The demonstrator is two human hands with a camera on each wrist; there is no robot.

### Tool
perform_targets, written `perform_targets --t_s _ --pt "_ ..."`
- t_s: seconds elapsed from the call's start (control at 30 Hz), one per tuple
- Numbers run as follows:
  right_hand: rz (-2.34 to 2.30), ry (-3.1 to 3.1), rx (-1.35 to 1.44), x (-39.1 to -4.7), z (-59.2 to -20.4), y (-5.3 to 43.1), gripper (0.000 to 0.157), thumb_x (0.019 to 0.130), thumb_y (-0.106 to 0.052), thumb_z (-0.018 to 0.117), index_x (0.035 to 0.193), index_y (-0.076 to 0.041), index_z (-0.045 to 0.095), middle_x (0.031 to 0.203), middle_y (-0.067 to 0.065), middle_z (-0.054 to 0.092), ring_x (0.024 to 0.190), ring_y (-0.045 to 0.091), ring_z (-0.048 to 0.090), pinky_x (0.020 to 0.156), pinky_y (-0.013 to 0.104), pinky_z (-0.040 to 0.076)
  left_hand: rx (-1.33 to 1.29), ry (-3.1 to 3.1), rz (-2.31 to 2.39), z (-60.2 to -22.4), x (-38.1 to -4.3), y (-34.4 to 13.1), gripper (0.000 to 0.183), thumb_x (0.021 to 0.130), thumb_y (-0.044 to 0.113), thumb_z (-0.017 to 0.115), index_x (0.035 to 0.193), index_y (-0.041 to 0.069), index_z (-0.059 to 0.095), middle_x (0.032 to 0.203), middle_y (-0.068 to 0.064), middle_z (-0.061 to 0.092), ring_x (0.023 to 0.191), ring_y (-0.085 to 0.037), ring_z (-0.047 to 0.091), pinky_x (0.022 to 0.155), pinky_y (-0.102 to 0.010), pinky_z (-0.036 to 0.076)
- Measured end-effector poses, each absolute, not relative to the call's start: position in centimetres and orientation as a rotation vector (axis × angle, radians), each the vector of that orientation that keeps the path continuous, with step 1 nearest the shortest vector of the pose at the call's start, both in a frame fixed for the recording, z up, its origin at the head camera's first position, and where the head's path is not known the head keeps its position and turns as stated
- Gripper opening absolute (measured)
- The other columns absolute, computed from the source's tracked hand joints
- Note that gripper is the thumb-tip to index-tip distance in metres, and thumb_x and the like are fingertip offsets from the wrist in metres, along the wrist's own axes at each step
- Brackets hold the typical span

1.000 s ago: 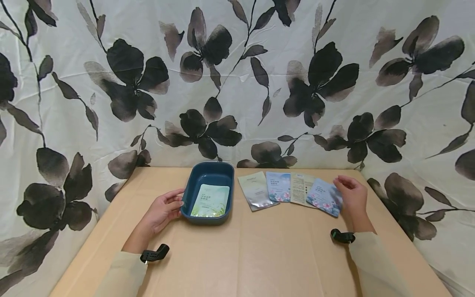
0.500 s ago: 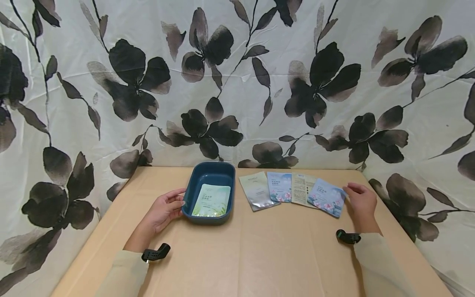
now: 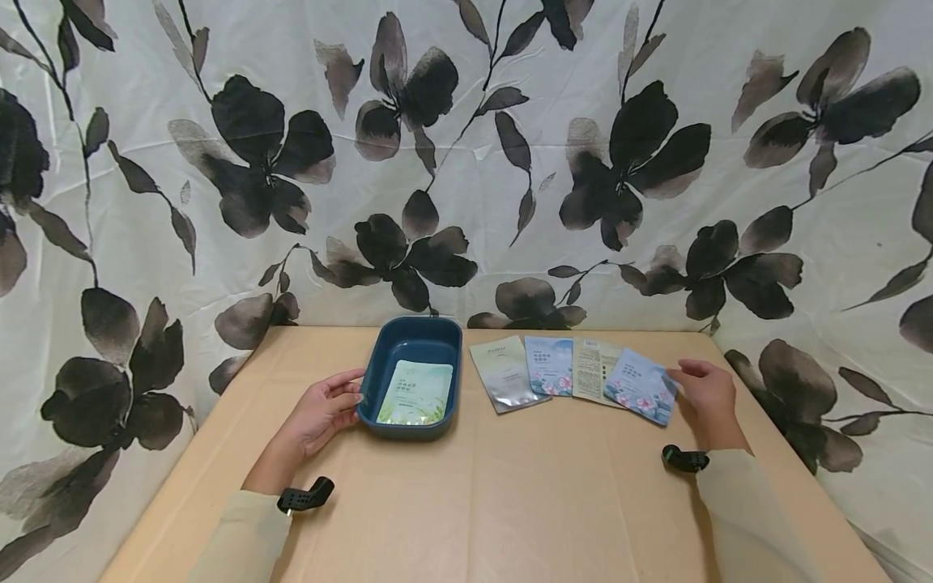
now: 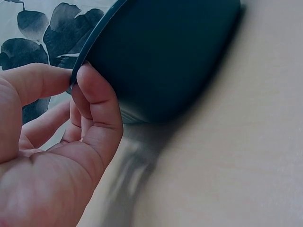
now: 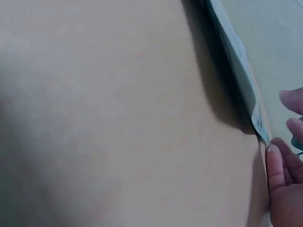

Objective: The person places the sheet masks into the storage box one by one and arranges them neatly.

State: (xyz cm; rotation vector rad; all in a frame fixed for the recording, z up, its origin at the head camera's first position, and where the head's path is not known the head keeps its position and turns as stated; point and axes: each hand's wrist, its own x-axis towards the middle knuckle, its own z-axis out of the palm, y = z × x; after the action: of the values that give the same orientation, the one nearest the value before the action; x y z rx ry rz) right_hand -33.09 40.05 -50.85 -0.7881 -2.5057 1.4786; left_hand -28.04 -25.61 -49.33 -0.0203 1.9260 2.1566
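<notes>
My left hand [image 3: 324,417] is at the left side of a dark blue rectangular tray [image 3: 408,436]. In the left wrist view, thumb and forefinger pinch the tray's rim [image 4: 87,49]. A green-and-white flat sachet [image 3: 415,393] lies inside the tray. On the right, my right hand [image 3: 707,397] pinches the right edge of a light blue sachet [image 3: 641,387] printed with pink flowers. The right wrist view shows this sachet [image 5: 241,78] edge-on, its corner at the thumb and fingertip and a shadow beneath it.
Left of that sachet, overlapping in a row, are a cream sachet with small print [image 3: 592,368], another blue floral sachet [image 3: 548,364] and a silvery green one [image 3: 504,376]. A floral cloth [image 3: 510,202] hangs behind the light wooden table [image 3: 510,502].
My right hand has drawn back to the right, then shifted slightly left onto the blue sachet's edge. That sachet has turned slightly. My left hand and the tray stay put.
</notes>
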Motion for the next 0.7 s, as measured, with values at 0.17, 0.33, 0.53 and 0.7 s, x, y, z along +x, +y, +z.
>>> perform_targets --t_s 0.17,0.33,0.53,0.7 --pt "1.456 -2.545 -0.791 -33.04 -50.69 39.99 0.058 0.099 -0.030 0.067 0.148 -0.002 0.052 0.150 0.024 0.051 0.139 0.043 0.043 0.112 0.054 0.042 0.001 1.921 2.164 -49.48 -28.08 -25.61 0.063 0.099 0.002 0.063 0.156 0.001 0.037 0.104 0.000 0.060 0.083 -0.011 0.062 0.074 -0.025 0.058" --pt "1.373 -2.609 -0.772 -32.97 -50.45 40.00 0.058 0.097 -0.029 0.068 0.145 0.002 0.053 0.147 0.027 0.051 0.137 0.045 0.044 0.112 0.055 0.042 0.007 1.912 2.171 -49.56 -28.18 -25.63 0.064 0.098 0.002 0.065 0.156 -0.001 0.036 0.104 0.000 0.060 0.083 -0.011 0.062 0.074 -0.026 0.058" --pt "1.282 -2.753 -0.659 -33.18 -50.32 40.18 0.064 0.095 -0.026 0.072 0.146 0.006 0.049 0.148 0.032 0.046 0.132 0.047 0.044 0.112 0.057 0.042 0.001 1.924 2.172 -49.48 -28.18 -25.62 0.063 0.098 0.001 0.064 0.155 0.000 0.038 0.106 -0.002 0.060 0.083 -0.011 0.062 0.073 -0.026 0.058" --pt "1.279 -2.840 -0.571 -33.25 -50.46 40.37 0.068 0.094 -0.029 0.073 0.146 0.006 0.047 0.150 0.034 0.043 0.135 0.049 0.040 0.115 0.061 0.036 0.005 1.920 2.175 -49.50 -28.19 -25.68 0.063 0.099 0.002 0.063 0.156 0.000 0.037 0.105 -0.001 0.060 0.083 -0.011 0.063 0.073 -0.025 0.058"
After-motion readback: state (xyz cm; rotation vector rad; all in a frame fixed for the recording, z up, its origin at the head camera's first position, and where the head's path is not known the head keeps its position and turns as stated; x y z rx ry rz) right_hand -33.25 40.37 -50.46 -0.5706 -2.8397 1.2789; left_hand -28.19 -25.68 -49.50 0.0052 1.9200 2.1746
